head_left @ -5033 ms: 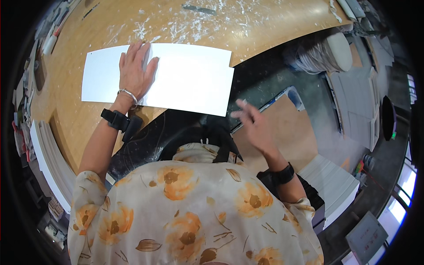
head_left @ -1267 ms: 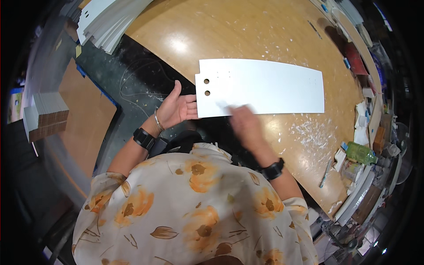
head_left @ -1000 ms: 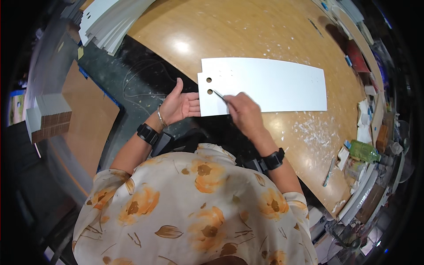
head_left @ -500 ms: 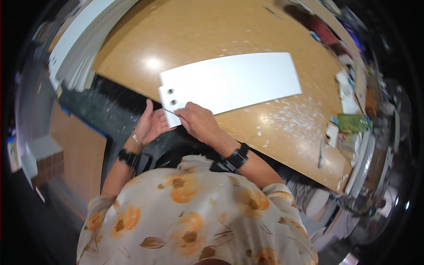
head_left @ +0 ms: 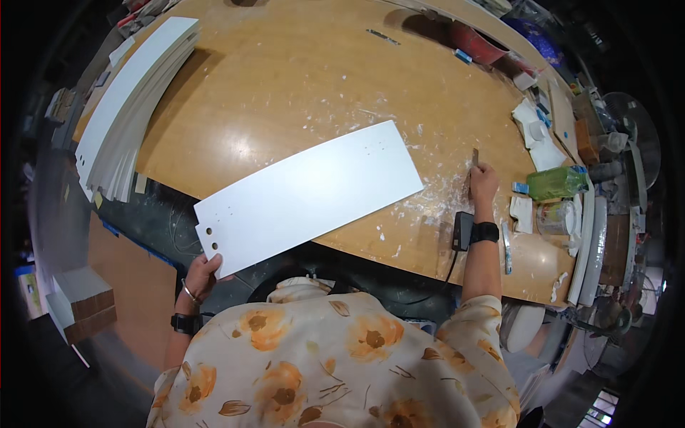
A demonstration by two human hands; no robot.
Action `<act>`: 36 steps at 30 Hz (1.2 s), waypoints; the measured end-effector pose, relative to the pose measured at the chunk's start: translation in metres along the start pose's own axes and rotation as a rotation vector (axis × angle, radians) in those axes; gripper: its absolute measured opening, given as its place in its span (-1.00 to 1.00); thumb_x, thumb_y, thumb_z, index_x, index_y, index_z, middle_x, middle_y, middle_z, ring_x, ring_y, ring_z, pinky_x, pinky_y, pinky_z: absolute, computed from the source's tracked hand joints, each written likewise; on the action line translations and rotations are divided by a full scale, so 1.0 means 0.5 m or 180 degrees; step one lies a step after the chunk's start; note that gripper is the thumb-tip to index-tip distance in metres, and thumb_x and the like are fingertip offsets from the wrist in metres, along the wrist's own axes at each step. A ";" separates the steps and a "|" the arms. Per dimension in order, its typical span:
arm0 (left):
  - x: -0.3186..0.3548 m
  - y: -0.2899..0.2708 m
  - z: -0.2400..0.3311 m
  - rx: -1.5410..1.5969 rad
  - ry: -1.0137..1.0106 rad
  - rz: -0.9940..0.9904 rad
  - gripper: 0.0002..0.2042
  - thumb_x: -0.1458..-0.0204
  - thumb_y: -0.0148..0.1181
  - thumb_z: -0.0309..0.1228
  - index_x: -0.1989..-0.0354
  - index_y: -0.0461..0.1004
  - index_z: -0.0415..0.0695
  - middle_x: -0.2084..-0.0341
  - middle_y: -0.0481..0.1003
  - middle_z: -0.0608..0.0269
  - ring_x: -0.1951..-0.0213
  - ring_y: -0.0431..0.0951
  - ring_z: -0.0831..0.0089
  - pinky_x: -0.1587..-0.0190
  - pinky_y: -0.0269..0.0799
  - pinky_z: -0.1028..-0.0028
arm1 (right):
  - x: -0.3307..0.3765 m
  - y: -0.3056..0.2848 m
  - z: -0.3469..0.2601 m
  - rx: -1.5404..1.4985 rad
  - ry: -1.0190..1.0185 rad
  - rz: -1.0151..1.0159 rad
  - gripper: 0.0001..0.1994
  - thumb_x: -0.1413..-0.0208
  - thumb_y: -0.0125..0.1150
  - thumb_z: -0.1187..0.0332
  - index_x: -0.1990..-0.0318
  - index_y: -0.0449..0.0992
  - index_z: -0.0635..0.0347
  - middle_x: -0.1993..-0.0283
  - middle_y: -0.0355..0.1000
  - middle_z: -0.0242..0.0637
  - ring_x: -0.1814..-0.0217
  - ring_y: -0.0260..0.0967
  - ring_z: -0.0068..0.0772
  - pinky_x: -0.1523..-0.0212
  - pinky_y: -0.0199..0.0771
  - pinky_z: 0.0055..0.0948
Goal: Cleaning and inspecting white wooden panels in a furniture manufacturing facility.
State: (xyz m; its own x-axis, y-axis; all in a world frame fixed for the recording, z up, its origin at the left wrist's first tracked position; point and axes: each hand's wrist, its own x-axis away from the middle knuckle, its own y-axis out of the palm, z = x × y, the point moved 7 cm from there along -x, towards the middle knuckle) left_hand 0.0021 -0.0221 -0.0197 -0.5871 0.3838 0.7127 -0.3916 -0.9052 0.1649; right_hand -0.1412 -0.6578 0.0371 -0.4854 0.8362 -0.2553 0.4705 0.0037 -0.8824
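Observation:
A long white panel (head_left: 314, 196) with drilled holes near its left end lies across the wooden workbench (head_left: 300, 78), its near-left corner overhanging the edge. My left hand (head_left: 202, 274) grips that overhanging corner from below. My right hand (head_left: 484, 182) is stretched far to the right over the bench, closed on a small thin brown tool (head_left: 474, 158), in a patch of white dust and chips. A black watch sits on each wrist.
A stack of similar white panels (head_left: 125, 107) lies at the bench's left edge. Clutter lines the right side: a green bottle (head_left: 556, 183), white rags, a clear container, a small black device (head_left: 462, 230) with a cable. A brown board and a block lie lower left.
The panel's drilled end has slid toward me and tilted. My right hand left the holes and reached far right to the thin tool. My left hand stays at the panel's corner.

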 end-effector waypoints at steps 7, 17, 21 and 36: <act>-0.028 -0.071 0.012 -0.0027 0.0541 0.1286 -0.58 -0.05 -0.01 -0.21 0.08 0.26 -0.36 0.21 0.40 0.14 0.21 0.42 0.43 0.14 0.31 0.48 | -0.019 0.036 -0.012 -0.1001 -0.0021 -0.0346 -0.76 0.17 0.06 0.36 0.34 0.50 0.30 0.53 0.44 -0.15 0.46 0.40 -0.36 0.39 0.34 -0.45; -0.049 -0.080 0.011 -0.1291 0.0703 0.2030 -0.45 -0.08 -0.16 -0.02 0.12 0.31 -0.39 0.32 0.43 0.17 0.32 0.40 0.51 0.26 0.31 0.54 | 0.123 0.035 -0.092 -0.2234 -0.0152 -0.1049 -0.63 0.03 0.07 0.36 0.03 0.32 0.31 0.15 0.32 -0.05 0.14 0.32 -0.30 0.16 0.32 -0.41; -0.060 -0.075 -0.001 -0.0685 0.1121 0.1806 -0.44 -0.08 -0.16 -0.01 0.11 0.31 -0.38 0.30 0.42 0.17 0.29 0.39 0.50 0.23 0.30 0.54 | 0.238 0.005 -0.217 -0.1773 -0.1000 -0.1116 -0.50 0.05 0.12 0.32 -0.07 0.20 0.29 -0.06 0.16 0.04 -0.10 0.13 -0.14 -0.08 0.11 -0.25; -0.059 -0.072 0.020 -0.1138 0.1242 0.1736 -0.49 -0.06 -0.11 -0.07 0.14 0.33 -0.38 0.35 0.45 0.14 0.31 0.41 0.48 0.23 0.32 0.48 | 0.243 0.070 -0.130 -0.2105 0.0927 -0.1354 -0.62 -0.09 -0.20 0.18 0.12 0.33 0.34 0.15 0.35 -0.02 0.11 0.31 -0.13 0.09 0.26 -0.31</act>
State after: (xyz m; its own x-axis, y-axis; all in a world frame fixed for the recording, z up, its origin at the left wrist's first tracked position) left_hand 0.0407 -0.0024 -0.0397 -0.9454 -0.0045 0.3260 -0.1407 -0.8965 -0.4201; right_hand -0.1360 -0.5205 0.0010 -0.5522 0.7986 0.2395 0.6696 0.5959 -0.4434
